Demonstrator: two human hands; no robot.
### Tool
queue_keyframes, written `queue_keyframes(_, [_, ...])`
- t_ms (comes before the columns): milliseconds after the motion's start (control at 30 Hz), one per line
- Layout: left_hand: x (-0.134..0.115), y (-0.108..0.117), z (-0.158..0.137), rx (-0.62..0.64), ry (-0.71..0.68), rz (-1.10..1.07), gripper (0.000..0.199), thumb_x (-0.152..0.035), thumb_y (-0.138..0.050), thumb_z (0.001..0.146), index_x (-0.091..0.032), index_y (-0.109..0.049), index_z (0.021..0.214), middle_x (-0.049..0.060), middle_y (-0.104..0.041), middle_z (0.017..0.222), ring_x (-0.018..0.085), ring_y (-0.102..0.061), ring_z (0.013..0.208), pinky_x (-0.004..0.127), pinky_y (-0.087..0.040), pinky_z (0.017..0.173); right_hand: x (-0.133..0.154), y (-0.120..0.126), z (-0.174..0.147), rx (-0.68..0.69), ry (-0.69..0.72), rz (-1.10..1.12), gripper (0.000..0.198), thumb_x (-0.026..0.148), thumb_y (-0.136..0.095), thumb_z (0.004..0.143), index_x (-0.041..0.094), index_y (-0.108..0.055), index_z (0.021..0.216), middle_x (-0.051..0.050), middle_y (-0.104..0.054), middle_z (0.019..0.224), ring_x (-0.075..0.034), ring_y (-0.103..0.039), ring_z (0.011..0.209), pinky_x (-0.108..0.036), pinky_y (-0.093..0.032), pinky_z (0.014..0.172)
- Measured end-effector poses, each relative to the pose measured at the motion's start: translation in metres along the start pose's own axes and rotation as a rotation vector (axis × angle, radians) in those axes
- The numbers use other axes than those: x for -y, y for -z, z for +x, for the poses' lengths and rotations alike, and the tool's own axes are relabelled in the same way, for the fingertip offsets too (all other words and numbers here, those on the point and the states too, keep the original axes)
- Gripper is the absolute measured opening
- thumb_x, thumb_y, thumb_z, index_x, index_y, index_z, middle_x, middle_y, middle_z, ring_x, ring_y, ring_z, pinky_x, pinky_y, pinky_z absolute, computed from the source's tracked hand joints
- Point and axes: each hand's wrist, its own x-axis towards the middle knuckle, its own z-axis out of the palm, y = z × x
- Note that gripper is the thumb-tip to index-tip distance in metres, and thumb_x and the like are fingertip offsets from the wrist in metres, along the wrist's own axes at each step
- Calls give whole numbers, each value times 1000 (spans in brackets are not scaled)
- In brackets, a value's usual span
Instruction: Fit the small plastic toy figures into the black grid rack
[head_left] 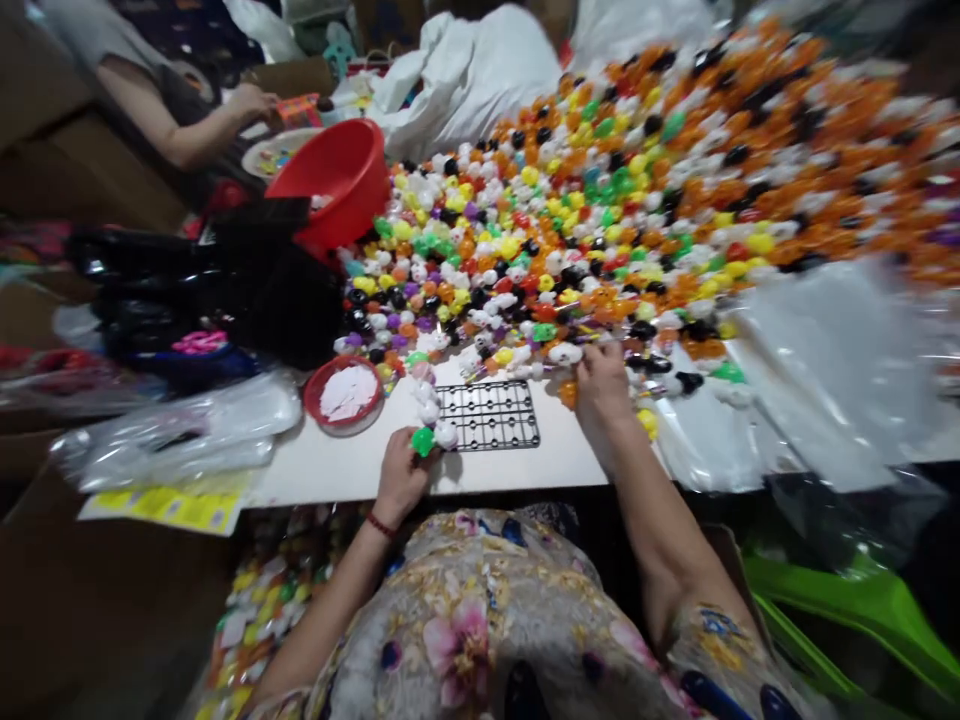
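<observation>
A black plastic grid tray (491,415) lies flat on the white table in front of me. Along its left edge stands a row of white figure-like pieces (429,408), with a small green plastic piece (423,441) at the near corner. The fingers of my left hand (403,472) are closed round the green piece. At the front of the heap of small coloured plastic pieces (525,250), my right hand (602,385) has its fingers bent together; what they grip is hidden. An orange piece (568,394) lies just left of that hand.
A red dish with white paper slips (349,394) stands left of the tray. Behind it are black bags (217,290) and a red basin (337,180). Clear plastic bags (832,350) lie at right. At the far left, a person's arm (180,130) reaches over a plate.
</observation>
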Motion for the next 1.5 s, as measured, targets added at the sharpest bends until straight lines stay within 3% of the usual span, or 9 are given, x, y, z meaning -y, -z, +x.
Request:
queue_keyframes(100, [-1,0,1,26,13,24,11,-29,-59,88,-22,-65,94,6,-66,95,22,-60,93,36,-52,81,23,-9,-15,20,-1,188,20,23,-51,87,18,-67,98,-13,-62,99,-26,-59,95,-38,-49,85])
queue_keyframes(333, [-2,2,0,41,19,25,10,-29,-59,89,-22,-63,96,5,-65,97,22,-59,94,36,-50,82,117,-62,-80,570,-84,700,19,35,-57,86,18,-62,92,-4,-70,82,-19,-63,75,-31,-50,72])
queue_keyframes(467, [-2,1,0,49,24,12,11,-29,-58,90,-23,-63,98,6,-65,98,22,-59,94,36,-50,82,133,-77,-85,630,18,576,9,19,-54,82,18,-60,88,-5,-70,84,-19,-62,77,-29,-48,72])
queue_keyframes(567, [-3,1,0,60,30,15,12,-28,-58,91,-23,-63,99,5,-65,98,21,-58,94,36,-49,81,130,-74,-81,673,121,429,18,9,-48,80,19,-60,89,-7,-70,87,-20,-62,78,-28,-45,71])
queue_keyframes(767, [-3,3,0,71,20,29,13,-28,-58,91,-23,-63,101,5,-64,100,21,-57,95,36,-49,82,130,-69,-77,751,205,252,20,8,-45,83,17,-58,96,-12,-70,90,-22,-62,79,-29,-44,72])
queue_keyframes(1200, [-1,1,1,58,24,19,11,-25,-57,88,-24,-64,96,5,-65,98,22,-59,96,37,-52,83,122,-79,-87,663,290,388,26,5,-49,80,19,-63,97,-6,-69,93,-19,-61,84,-29,-48,78])
queue_keyframes(1300, [0,4,-1,45,11,-43,16,-27,-58,87,-24,-63,102,6,-65,99,22,-61,94,36,-53,82,107,-66,-83,516,318,424,28,12,-52,87,19,-63,111,-8,-68,104,-21,-62,93,-33,-50,84])
queue_keyframes(1400, [-5,18,-2,-125,28,-82,18,-28,-52,91,-23,-60,107,6,-64,100,20,-62,94,34,-54,81,81,-45,-71,290,294,283,30,17,-48,93,21,-63,118,-11,-64,114,-24,-59,105,-39,-49,93])
queue_keyframes(1500, [-26,39,6,-248,-71,-15,29,-30,-47,96,-22,-55,123,10,-62,117,22,-59,112,39,-50,95,57,-30,-54,245,247,14,30,11,-47,90,19,-66,111,-15,-62,113,-28,-56,104,-41,-47,91])
